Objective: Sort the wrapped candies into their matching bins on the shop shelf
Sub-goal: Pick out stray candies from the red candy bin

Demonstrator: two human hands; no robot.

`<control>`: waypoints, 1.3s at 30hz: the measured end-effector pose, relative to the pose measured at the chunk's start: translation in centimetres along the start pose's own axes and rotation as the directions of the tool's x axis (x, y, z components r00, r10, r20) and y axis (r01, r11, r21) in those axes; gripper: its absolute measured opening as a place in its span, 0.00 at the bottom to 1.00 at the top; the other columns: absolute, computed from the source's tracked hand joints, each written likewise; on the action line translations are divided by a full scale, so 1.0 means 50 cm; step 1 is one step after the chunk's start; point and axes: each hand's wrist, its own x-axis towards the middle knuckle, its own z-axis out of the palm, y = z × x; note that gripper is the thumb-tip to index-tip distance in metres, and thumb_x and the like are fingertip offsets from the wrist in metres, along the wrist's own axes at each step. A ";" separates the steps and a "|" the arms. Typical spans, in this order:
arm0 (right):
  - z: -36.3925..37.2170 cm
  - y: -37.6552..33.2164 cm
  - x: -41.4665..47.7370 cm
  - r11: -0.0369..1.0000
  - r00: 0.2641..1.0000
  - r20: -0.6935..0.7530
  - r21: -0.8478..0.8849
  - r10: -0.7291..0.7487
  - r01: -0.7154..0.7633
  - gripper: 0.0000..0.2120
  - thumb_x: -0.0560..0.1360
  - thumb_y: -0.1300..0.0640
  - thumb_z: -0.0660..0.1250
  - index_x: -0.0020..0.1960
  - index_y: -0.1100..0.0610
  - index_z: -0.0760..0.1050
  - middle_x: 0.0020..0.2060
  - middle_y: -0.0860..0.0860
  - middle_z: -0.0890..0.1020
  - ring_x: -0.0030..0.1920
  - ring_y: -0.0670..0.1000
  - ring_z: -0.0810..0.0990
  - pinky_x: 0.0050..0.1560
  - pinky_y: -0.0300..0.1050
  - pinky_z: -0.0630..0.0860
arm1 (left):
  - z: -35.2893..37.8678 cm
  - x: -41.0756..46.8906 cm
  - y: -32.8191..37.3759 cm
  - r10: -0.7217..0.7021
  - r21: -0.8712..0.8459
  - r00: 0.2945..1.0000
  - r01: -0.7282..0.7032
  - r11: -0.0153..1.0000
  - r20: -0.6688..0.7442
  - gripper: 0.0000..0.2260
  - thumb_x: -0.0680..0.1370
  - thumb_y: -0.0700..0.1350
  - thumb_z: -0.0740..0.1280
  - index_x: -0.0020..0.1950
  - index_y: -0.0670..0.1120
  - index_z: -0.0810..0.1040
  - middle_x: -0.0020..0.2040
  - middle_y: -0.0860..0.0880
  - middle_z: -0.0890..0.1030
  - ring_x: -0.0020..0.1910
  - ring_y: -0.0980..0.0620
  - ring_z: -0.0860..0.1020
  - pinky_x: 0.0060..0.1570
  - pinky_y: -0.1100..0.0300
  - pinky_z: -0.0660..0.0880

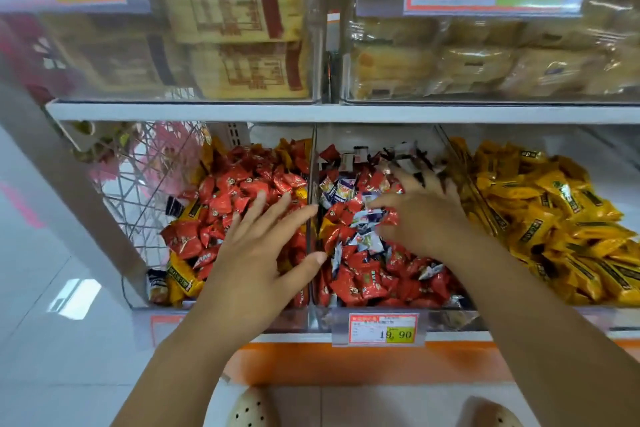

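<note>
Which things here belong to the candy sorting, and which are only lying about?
For the job: left hand, right hand, red candies, white-and-blue candies, yellow candies, clear bins.
Lying about: pastry packs above, price tag, wire basket, shoes.

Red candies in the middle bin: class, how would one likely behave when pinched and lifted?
Probably light: each red candy is small and lies loosely heaped in the middle bin. Its glossy wrapper likely crinkles and slips a little between fingers. Being flat-sided, it should slide down the heap rather than roll.
</note>
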 end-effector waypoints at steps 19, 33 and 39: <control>0.009 -0.064 0.013 0.782 0.954 -0.271 0.565 -0.126 0.264 0.08 0.73 0.49 0.71 0.47 0.53 0.81 0.49 0.48 0.78 0.52 0.48 0.76 0.55 0.46 0.72 | 0.001 -0.003 -0.005 0.002 -0.054 1.000 0.000 0.999 0.022 0.26 0.69 0.74 0.52 0.66 0.77 0.54 0.75 0.68 0.49 0.73 0.67 0.37 0.72 0.57 0.41; 0.050 -0.090 -0.017 0.946 0.946 0.044 -0.014 -0.322 0.323 0.23 0.73 0.43 0.66 0.67 0.42 0.71 0.57 0.51 0.75 0.58 0.54 0.74 0.59 0.48 0.66 | 0.004 -0.005 -0.006 0.011 -0.054 1.000 -0.010 0.999 0.018 0.27 0.69 0.72 0.52 0.68 0.75 0.54 0.76 0.66 0.51 0.75 0.65 0.38 0.74 0.54 0.43; 0.056 -0.085 -0.018 0.944 0.944 -0.005 0.016 -0.330 0.330 0.20 0.74 0.43 0.67 0.65 0.39 0.72 0.46 0.46 0.68 0.50 0.51 0.75 0.51 0.46 0.66 | 0.003 -0.005 -0.004 0.003 -0.060 1.000 -0.001 0.998 0.025 0.26 0.69 0.73 0.53 0.67 0.76 0.55 0.76 0.67 0.51 0.74 0.66 0.38 0.74 0.53 0.44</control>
